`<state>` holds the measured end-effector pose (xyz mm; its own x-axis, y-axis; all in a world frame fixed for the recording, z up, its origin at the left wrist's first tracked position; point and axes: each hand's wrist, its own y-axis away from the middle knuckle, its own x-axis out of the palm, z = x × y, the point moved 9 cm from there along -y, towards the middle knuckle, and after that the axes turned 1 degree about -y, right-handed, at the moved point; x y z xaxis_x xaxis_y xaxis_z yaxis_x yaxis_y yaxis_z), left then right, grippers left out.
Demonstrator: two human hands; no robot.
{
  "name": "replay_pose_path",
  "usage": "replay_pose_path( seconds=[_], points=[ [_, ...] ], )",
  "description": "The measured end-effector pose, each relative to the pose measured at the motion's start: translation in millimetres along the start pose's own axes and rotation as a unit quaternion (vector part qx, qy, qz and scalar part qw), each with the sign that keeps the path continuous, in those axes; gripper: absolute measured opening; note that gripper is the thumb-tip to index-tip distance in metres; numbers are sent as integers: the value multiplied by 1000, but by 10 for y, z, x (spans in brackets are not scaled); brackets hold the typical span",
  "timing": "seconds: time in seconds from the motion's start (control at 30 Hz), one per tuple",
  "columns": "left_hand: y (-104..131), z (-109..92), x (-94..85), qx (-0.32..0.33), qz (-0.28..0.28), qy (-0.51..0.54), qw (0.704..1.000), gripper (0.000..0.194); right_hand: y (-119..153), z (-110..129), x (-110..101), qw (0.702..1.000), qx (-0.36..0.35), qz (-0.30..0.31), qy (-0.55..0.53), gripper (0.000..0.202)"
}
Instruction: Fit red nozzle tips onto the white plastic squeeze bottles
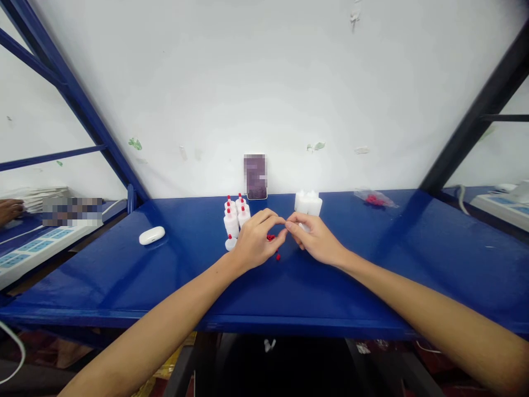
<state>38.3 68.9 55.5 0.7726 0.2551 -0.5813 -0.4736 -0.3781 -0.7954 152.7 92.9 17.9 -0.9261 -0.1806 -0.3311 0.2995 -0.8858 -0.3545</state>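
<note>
Currently left hand (260, 238) is meeting right hand (319, 237), which is gripping a white piece (305, 226); left's hold, can't tell.

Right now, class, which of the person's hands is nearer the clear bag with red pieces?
Right. The right hand is in front and to the left of the bag; the left hand is farther left.

the blue table (289, 292) looks smooth and glossy, the wall (264, 82) matt with rough, peeled patches. the bottles (231, 223) look like smooth white plastic, the oval case (152, 235) like glossy plastic, the bag (374, 199) like clear, crinkled film.
</note>
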Motion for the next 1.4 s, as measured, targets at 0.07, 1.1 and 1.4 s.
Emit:
replay_pose_path(
  seconds=[0.07, 1.1, 1.4],
  points=[
    [-2, -5, 28, -6, 10, -4, 1000, 7, -2, 17, 13, 999, -8, 15, 27, 38],
    [109, -95, 303, 17, 178, 53, 982, 13, 60, 151, 175, 972, -81, 99, 199, 40],
    [251, 485, -823, -11, 37, -142, 989, 17, 6, 51, 138, 973, -65, 64, 210, 41]
  ],
)
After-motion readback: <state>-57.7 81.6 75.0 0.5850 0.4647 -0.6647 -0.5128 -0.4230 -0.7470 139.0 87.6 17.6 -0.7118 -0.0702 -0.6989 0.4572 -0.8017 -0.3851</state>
